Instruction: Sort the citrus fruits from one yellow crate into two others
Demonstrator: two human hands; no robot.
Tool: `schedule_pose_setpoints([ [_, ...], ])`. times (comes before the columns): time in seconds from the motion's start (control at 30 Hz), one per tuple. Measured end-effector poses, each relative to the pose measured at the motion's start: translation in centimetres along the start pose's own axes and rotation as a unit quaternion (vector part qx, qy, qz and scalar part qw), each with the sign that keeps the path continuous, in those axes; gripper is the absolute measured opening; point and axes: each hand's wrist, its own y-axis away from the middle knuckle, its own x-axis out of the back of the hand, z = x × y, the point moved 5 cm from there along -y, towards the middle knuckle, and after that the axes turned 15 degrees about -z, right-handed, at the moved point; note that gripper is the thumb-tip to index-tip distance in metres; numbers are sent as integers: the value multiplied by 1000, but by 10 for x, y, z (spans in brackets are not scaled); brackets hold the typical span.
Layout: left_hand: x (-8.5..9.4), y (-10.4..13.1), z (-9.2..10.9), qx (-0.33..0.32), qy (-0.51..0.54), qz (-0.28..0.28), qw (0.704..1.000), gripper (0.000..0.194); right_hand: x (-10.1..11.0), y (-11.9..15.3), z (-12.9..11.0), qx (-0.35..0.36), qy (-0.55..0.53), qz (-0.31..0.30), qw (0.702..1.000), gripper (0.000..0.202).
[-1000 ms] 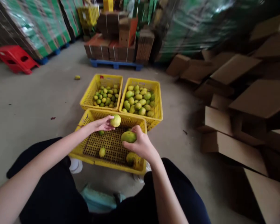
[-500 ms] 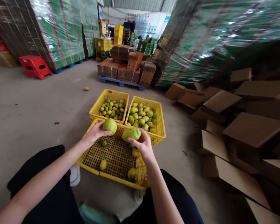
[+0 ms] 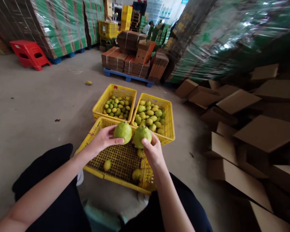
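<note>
My left hand (image 3: 105, 139) is closed round a green lemon (image 3: 123, 132), and my right hand (image 3: 154, 149) grips another green lemon (image 3: 142, 136) beside it. Both fruits are held up over the near yellow crate (image 3: 94, 170), almost touching. Inside that crate lie a few lemons, one (image 3: 107, 165) near the left front and one (image 3: 136, 174) near the right front. Behind it stand a left crate (image 3: 96, 108) with small green and yellow lemons and a right crate (image 3: 169, 119) with larger ones.
Opened cardboard boxes (image 3: 265, 133) are heaped at the right. A blue pallet (image 3: 128, 77) bears bundled cardboard behind the crates. At the left back stands a red stool (image 3: 30, 53), and a single lemon (image 3: 89, 82) lies on the floor. Wrapped stacks rise on both sides.
My hands have come closer together with their lemons. The right lemon has turned from sideways to tip upward. The view has tilted slightly downward.
</note>
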Motion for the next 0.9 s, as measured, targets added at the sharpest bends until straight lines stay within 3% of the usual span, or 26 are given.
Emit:
schedule_pose_setpoints([
  [0.2,7,-3,-2,2,73,-8,997,58,-6,-3,-1,2,-41,52,998,49],
  [0.4,16,-15,-9,26,138,-3,990,47,-10,-12,1,13,-94,22,995,36],
  [0.6,6,-23,-5,29,200,18,979,48,-17,-16,2,3,-132,40,990,37],
  [0.7,-1,-26,-7,66,215,26,974,43,-22,-15,9,-37,-189,46,980,41],
  [0.9,-9,-33,-21,134,274,34,952,44,-33,-12,13,-53,-278,-8,959,47],
])
